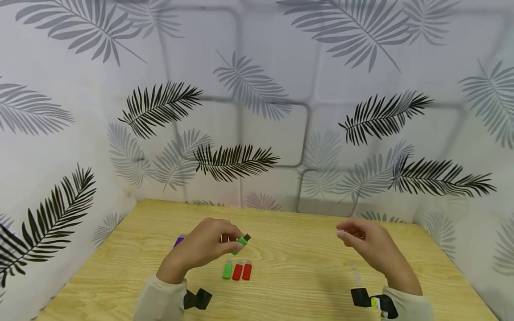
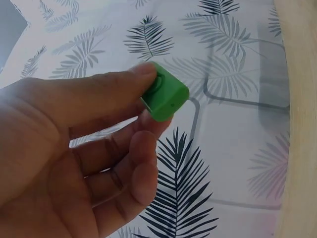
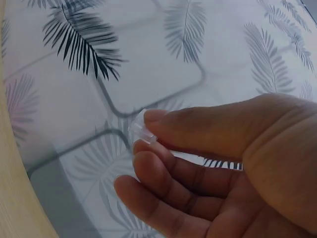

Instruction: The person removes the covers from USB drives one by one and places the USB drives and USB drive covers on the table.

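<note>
Between thumb and fingertips, my left hand [image 1: 202, 245] pinches a green USB flash drive [image 1: 241, 242]. Its dark connector end points up and away in the head view, while the left wrist view shows its rounded green body [image 2: 168, 99]. My right hand [image 1: 375, 245], raised over the right side of the table, pinches a small clear plastic cap [image 3: 141, 128] between thumb and forefinger. Below the left hand lie another green flash drive [image 1: 227, 270] and two red flash drives [image 1: 237, 271], side by side with their connectors facing away. A purple flash drive [image 1: 179, 241] is partly hidden behind the left hand.
Small clear pieces [image 1: 357, 277] lie on the wooden table [image 1: 289, 281] near the right wrist. A leaf-patterned curtain [image 1: 273, 133] stands behind and along both sides of the table. Each wrist wears a dark camera mount [image 1: 198, 299].
</note>
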`<action>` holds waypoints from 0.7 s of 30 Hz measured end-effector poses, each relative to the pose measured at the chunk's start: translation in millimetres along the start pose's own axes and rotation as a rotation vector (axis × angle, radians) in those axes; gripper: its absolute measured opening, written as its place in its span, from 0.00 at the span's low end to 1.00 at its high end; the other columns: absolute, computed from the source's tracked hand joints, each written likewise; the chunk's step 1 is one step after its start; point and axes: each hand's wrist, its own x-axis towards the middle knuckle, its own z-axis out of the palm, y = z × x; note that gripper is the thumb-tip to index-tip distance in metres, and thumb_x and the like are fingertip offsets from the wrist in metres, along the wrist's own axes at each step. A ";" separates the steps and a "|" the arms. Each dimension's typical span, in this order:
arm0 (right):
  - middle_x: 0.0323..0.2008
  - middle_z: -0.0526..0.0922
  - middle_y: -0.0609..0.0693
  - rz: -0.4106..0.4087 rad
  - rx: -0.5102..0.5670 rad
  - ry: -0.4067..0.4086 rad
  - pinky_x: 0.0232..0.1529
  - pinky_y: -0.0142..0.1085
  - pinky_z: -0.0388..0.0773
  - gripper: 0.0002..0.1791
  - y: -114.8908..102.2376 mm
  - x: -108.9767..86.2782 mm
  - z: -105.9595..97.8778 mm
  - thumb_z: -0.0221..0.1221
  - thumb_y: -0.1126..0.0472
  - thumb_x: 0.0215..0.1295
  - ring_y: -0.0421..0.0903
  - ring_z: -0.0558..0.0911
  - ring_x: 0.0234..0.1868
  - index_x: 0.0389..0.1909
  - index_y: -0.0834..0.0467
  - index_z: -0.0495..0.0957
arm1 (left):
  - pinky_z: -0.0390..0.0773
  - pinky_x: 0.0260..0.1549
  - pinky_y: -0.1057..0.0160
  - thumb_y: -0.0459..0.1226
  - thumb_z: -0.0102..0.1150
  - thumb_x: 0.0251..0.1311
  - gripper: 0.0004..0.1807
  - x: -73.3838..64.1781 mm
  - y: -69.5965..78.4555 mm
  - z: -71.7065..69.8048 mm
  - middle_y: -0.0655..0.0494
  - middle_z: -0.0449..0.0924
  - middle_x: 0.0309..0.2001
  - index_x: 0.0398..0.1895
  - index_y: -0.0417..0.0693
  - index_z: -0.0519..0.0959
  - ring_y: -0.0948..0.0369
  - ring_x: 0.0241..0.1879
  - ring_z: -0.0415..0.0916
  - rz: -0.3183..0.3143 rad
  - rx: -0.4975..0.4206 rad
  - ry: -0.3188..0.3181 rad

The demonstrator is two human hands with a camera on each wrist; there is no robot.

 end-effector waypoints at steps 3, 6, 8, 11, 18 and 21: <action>0.34 0.83 0.49 0.079 0.011 -0.012 0.37 0.39 0.79 0.12 11.6 -0.6 -4.5 0.61 0.54 0.67 0.42 0.82 0.34 0.42 0.58 0.79 | 0.75 0.29 0.66 0.38 0.65 0.60 0.07 -0.7 -5.5 -1.4 0.67 0.78 0.28 0.40 0.48 0.84 0.68 0.28 0.73 -0.034 0.016 0.009; 0.30 0.82 0.48 0.128 -0.004 -0.007 0.36 0.40 0.78 0.10 24.1 -2.0 -9.0 0.61 0.55 0.66 0.43 0.82 0.32 0.40 0.58 0.79 | 0.76 0.29 0.66 0.38 0.65 0.59 0.07 -0.8 -10.7 -2.3 0.65 0.79 0.27 0.39 0.48 0.82 0.66 0.27 0.75 -0.081 0.005 -0.004; 0.28 0.82 0.47 0.158 -0.022 -0.008 0.35 0.40 0.77 0.10 32.4 -3.2 -11.3 0.61 0.55 0.66 0.43 0.82 0.32 0.40 0.59 0.79 | 0.76 0.29 0.65 0.37 0.66 0.59 0.06 -1.0 -13.5 -2.8 0.63 0.80 0.27 0.37 0.47 0.81 0.65 0.27 0.76 -0.112 -0.012 -0.016; 0.27 0.81 0.48 0.202 -0.030 -0.030 0.34 0.40 0.76 0.11 44.8 -5.3 -13.7 0.61 0.56 0.67 0.44 0.81 0.31 0.40 0.61 0.79 | 0.75 0.28 0.64 0.37 0.66 0.59 0.06 -1.6 -18.1 -3.2 0.62 0.80 0.25 0.35 0.46 0.80 0.64 0.25 0.76 -0.146 -0.022 -0.028; 0.25 0.79 0.50 0.363 0.030 -0.127 0.33 0.39 0.78 0.09 70.3 -7.0 -10.0 0.60 0.61 0.65 0.45 0.78 0.29 0.36 0.64 0.78 | 0.73 0.25 0.62 0.35 0.67 0.58 0.06 -5.0 -28.6 -2.1 0.58 0.80 0.23 0.31 0.44 0.78 0.62 0.23 0.74 -0.207 -0.060 -0.096; 0.24 0.77 0.51 0.392 0.035 -0.151 0.32 0.39 0.76 0.08 80.4 -7.2 -6.7 0.60 0.62 0.64 0.46 0.76 0.27 0.34 0.64 0.78 | 0.73 0.24 0.60 0.34 0.65 0.58 0.06 -5.5 -33.0 0.1 0.55 0.80 0.21 0.30 0.44 0.77 0.58 0.21 0.73 -0.246 -0.073 -0.138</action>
